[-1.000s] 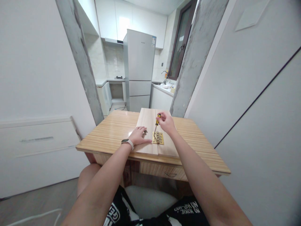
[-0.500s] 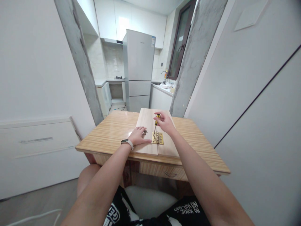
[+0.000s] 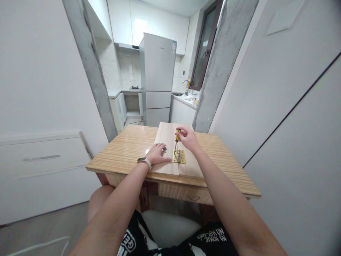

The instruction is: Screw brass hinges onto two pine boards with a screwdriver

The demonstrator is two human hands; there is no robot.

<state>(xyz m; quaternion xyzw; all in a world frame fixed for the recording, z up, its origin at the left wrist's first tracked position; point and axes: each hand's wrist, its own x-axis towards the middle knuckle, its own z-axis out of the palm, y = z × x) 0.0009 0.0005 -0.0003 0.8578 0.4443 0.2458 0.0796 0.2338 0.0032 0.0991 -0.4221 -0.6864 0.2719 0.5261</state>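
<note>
screwdriver (image 3: 177, 137): yellow and black handle, near upright, tip down on the hinge, handle at the far end in the right hand
hinge (image 3: 179, 156): brass, lies flat across the seam between the two boards, tip of the screwdriver at its left leaf
right hand (image 3: 188, 138): fingers closed round the screwdriver handle from the right side, held above the boards
left hand (image 3: 157, 153): flat, palm down on the left board, fingers spread loose and gripping nothing, just left of the hinge
small metal bits (image 3: 164, 149): by the left fingertips on the left board, too small to tell what they are
left board (image 3: 166, 142): pale wood, lies on the table, edge to edge with the right board
right board (image 3: 189, 165): pale wood, right leaf of the hinge on it
watch (image 3: 144, 161): white band on the left wrist
table (image 3: 128, 149): striped wood top, drawer with handle at the front edge
fridge (image 3: 157, 78): grey, well behind the table in the kitchen
</note>
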